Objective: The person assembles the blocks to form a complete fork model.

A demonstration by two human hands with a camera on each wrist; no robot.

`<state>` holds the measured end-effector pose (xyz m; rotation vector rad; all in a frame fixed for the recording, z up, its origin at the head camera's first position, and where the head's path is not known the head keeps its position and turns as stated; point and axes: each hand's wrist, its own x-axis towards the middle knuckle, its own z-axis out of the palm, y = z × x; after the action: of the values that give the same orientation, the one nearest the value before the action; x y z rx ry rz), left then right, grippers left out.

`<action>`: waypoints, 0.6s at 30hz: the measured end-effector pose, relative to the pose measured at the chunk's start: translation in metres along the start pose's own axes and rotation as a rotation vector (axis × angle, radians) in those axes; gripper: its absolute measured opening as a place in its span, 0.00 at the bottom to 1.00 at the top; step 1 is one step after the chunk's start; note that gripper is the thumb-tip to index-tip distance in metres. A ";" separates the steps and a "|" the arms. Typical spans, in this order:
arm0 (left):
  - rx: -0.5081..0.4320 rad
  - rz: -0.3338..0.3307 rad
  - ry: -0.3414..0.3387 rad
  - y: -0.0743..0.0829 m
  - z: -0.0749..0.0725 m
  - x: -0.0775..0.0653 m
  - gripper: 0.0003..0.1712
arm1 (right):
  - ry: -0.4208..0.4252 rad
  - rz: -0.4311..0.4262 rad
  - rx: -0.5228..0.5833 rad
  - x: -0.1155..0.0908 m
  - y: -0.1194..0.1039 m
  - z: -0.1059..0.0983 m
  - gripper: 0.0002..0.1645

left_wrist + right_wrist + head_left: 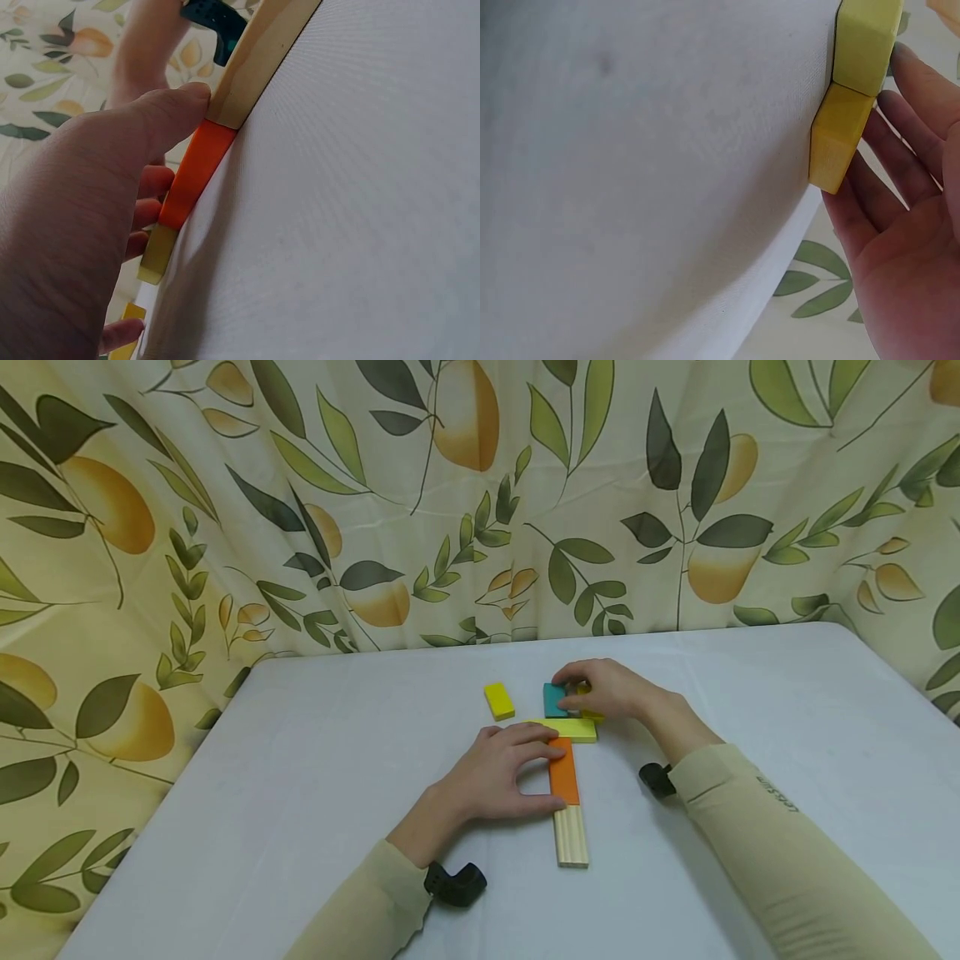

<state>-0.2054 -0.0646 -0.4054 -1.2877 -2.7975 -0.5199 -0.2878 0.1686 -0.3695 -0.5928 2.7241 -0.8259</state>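
Note:
Flat blocks lie joined on the table. A plain wooden block point(572, 839) is nearest, then an orange block point(564, 781) end to end with it. Across the orange block's far end lies a lime-yellow block point(573, 729). Beyond that are a blue block point(552, 700) and a yellow block point(838, 139), the latter partly hidden by the right hand in the head view. My left hand point(498, 772) rests on the orange block's left side, thumb at its seam with the wooden block. My right hand point(611, 687) reaches over the yellow block and touches the blue one with loosely bent fingers.
A separate yellow block point(498, 701) lies left of the blue one. A white cloth covers the table point(300, 793). Behind it hangs a curtain point(420, 510) printed with leaves and fruit. Black wrist cameras point(456, 885) are strapped at both sleeves.

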 end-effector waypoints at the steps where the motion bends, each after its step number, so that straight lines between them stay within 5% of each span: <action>1: -0.001 0.000 0.000 0.000 0.000 0.000 0.36 | -0.001 0.000 -0.001 0.000 0.000 0.000 0.26; 18: -0.011 0.001 0.001 0.001 -0.001 0.000 0.36 | 0.006 -0.013 -0.014 -0.002 -0.001 0.000 0.26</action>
<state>-0.2048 -0.0647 -0.4045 -1.2907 -2.7966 -0.5361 -0.2856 0.1687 -0.3691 -0.6124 2.7367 -0.8140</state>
